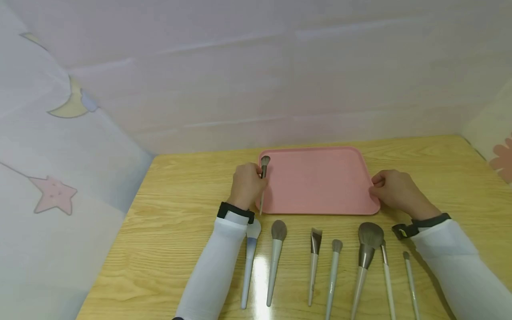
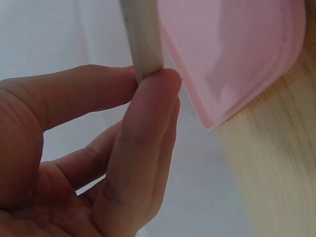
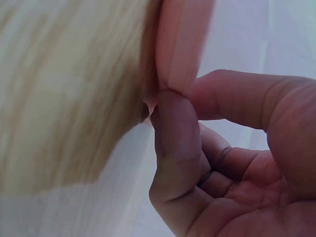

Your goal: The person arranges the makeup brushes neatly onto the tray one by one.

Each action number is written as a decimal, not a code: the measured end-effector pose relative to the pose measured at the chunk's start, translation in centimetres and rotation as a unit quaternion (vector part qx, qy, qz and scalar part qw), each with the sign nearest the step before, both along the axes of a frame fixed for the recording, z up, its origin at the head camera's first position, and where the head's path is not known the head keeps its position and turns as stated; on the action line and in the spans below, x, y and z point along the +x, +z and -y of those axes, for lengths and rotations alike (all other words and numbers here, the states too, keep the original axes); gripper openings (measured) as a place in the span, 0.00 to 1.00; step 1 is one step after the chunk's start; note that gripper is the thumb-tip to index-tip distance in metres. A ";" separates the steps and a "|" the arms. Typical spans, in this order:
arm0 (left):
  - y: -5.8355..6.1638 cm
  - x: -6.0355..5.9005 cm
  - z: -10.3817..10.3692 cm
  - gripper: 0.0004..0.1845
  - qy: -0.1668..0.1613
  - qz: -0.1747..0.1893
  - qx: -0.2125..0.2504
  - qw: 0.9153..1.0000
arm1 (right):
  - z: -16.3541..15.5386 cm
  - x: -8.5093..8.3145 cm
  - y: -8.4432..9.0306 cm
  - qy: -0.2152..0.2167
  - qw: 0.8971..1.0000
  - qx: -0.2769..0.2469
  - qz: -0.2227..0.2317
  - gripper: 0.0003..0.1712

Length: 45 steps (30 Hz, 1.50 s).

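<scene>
Pale cloth walls surround a wooden counter [image 1: 180, 213]. On it lies a pink tray [image 1: 320, 182], shallow, with rounded corners. The left hand [image 1: 246, 184] pinches a slim brush [image 1: 262, 184] between thumb and fingers [image 2: 143, 143], closed on its pale handle; the brush stands nearly upright at the tray's left edge, grey bristles up. The right hand [image 1: 394, 189] pinches the tray's right rim, thumb and forefinger [image 3: 173, 143] closed on it. Seven more brushes [image 1: 316, 262] lie in a row on the counter near the tray's front edge, handles pointing toward the person.
</scene>
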<state>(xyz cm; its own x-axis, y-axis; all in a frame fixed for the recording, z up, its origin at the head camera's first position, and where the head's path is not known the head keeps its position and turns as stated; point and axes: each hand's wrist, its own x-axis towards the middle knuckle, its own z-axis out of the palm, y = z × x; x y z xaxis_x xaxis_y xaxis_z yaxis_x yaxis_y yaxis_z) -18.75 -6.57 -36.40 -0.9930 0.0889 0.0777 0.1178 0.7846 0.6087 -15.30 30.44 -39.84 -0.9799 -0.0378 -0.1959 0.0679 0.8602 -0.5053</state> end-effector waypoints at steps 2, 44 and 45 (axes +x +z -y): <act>-0.1 -0.4 -0.1 0.06 0.001 0.006 -0.001 1.000 | 0.0 0.1 0.1 -0.001 1.000 0.000 0.002 0.23; -2.3 -1.8 -1.3 0.26 -0.007 0.027 -0.090 0.996 | 0.1 1.0 0.9 -0.004 1.000 -0.001 0.019 0.23; -2.3 -1.8 -1.3 0.25 -0.006 0.028 -0.090 0.996 | 0.1 1.0 0.9 -0.004 1.000 0.001 0.019 0.23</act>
<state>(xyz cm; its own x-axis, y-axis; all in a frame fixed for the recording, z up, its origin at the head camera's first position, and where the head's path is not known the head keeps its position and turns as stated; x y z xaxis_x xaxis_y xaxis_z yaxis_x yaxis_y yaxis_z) -20.53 -5.27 -38.72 -0.9941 0.1087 0.0033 0.0978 0.8799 0.4649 -14.32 30.33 -38.97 -0.9718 -0.0305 -0.2339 0.0936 0.8603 -0.5010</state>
